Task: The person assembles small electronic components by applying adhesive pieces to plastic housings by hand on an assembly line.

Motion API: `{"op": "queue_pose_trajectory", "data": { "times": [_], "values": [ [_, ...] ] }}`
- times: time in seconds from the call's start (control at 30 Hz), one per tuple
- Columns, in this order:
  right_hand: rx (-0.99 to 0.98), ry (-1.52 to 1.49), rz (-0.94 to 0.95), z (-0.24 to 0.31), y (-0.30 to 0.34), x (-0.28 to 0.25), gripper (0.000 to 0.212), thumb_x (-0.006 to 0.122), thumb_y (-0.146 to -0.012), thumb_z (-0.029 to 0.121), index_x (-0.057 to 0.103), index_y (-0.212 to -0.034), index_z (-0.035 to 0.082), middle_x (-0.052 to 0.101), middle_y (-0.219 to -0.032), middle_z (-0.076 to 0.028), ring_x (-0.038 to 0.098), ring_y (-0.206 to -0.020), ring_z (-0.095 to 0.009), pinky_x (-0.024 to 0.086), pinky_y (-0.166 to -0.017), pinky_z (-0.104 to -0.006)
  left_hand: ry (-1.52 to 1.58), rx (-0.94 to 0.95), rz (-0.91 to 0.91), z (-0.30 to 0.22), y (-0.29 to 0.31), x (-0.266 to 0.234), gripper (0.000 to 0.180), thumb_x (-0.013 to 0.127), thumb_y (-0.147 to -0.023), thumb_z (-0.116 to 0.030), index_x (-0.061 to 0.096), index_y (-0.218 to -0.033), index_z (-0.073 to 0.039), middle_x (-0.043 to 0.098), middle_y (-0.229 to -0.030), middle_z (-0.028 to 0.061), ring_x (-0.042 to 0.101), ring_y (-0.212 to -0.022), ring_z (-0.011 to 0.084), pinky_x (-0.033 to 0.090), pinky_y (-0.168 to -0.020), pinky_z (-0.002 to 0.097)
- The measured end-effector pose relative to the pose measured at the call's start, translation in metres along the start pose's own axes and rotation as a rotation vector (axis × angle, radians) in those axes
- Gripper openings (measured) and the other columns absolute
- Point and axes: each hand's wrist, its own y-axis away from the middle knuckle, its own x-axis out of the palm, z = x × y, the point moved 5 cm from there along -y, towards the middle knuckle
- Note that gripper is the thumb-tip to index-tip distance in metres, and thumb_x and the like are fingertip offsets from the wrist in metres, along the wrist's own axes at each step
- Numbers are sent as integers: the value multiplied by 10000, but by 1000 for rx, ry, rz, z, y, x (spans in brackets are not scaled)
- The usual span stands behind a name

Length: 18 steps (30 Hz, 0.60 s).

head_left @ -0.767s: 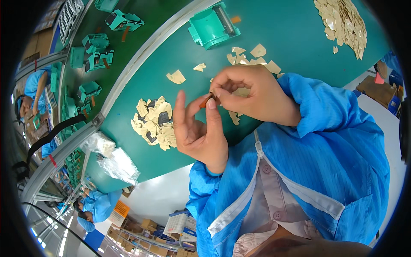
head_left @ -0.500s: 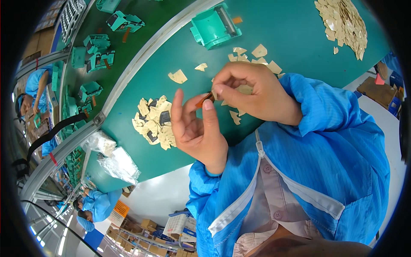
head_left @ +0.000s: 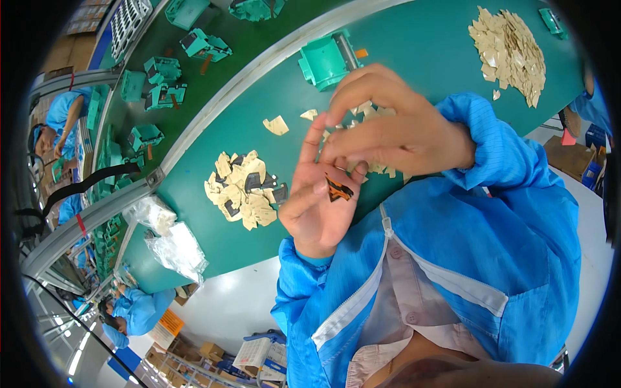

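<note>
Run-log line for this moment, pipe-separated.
left hand: open, black-and-orange piece on palm | right hand: half-open, partly covering left hand | nearby: cream-and-black pile, green housing

Overall light: bright, whitish and fairly even
Ceiling lamps (head_left: 76, 361): white glowing strips, lower left, burnt out to pure white
Tabletop (head_left: 420, 52): clearly lit, darker green close to the blue jacket (head_left: 517, 213)
Clear bags (head_left: 178, 249): strong white glare hiding detail
Floor (head_left: 242, 278): pale, with a soft bright reflection
Right grip (head_left: 394, 123): slightly smeared by blur
Metal rail (head_left: 238, 85): bowed by fisheye distortion
Picture rim: black, rounded vignette
Far background: small, soft, hard to read
</note>
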Motion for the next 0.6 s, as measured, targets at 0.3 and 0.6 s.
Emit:
{"op": "queue_pose_trajectory", "data": {
  "times": [0.3, 0.6],
  "values": [
    [-94, -167, 14, 25, -9, -4, 102, 709, -802, 48, 716, -867, 126, 609, -1136, -54, 535, -1081, -302, 446, -893, -404, 86, -141, 79, 13, 0, 27, 942, 632, -688, -110, 226, -1535, -31, 450, -1331, 161, 453, -1266, 272, 381, -1053, 405],
    [-430, 457, -116, 29, -7, -49, 113, 663, -861, 96, 668, -973, 110, 659, -1079, -57, 638, -911, -229, 460, -836, -395, 70, -135, 98, 8, -18, 19, 1063, 704, -729, -443, 175, -1572, -72, 449, -1354, 146, 426, -1239, 245, 355, -1058, 403]
  ]
}}
